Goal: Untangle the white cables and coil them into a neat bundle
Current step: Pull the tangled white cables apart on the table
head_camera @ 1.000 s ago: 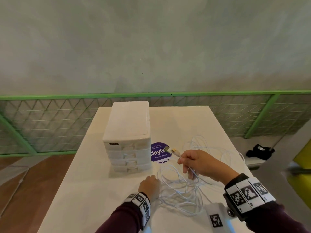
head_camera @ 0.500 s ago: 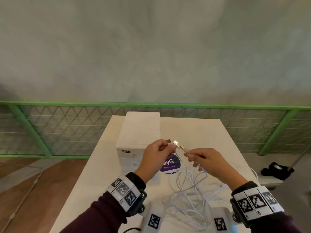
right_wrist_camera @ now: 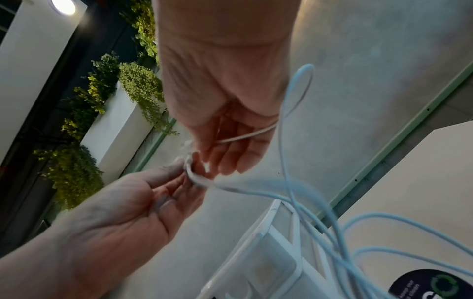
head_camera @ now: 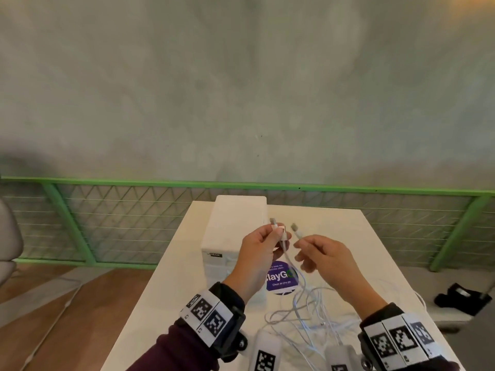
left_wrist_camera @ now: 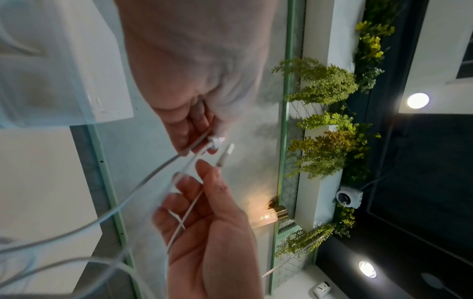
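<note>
Head view: both hands raised above a white table (head_camera: 166, 295). Left hand (head_camera: 261, 257) pinches a USB plug (head_camera: 276, 224) of the white cables (head_camera: 308, 314); right hand (head_camera: 325, 259) pinches cable just below a second plug (head_camera: 294, 227), the two plugs near each other, apart. Cable slack hangs to a loose tangle on the near table, right of a white drawer unit (head_camera: 235, 231) and over a purple round sticker (head_camera: 281, 277). Left wrist view: left hand (left_wrist_camera: 202, 97), fingers curled on its plug; right hand (left_wrist_camera: 212, 226) with cable crossing the palm. Right wrist view: blurred; right hand (right_wrist_camera: 225, 113) fingers curled round a strand, left hand (right_wrist_camera: 122, 204) below.
</note>
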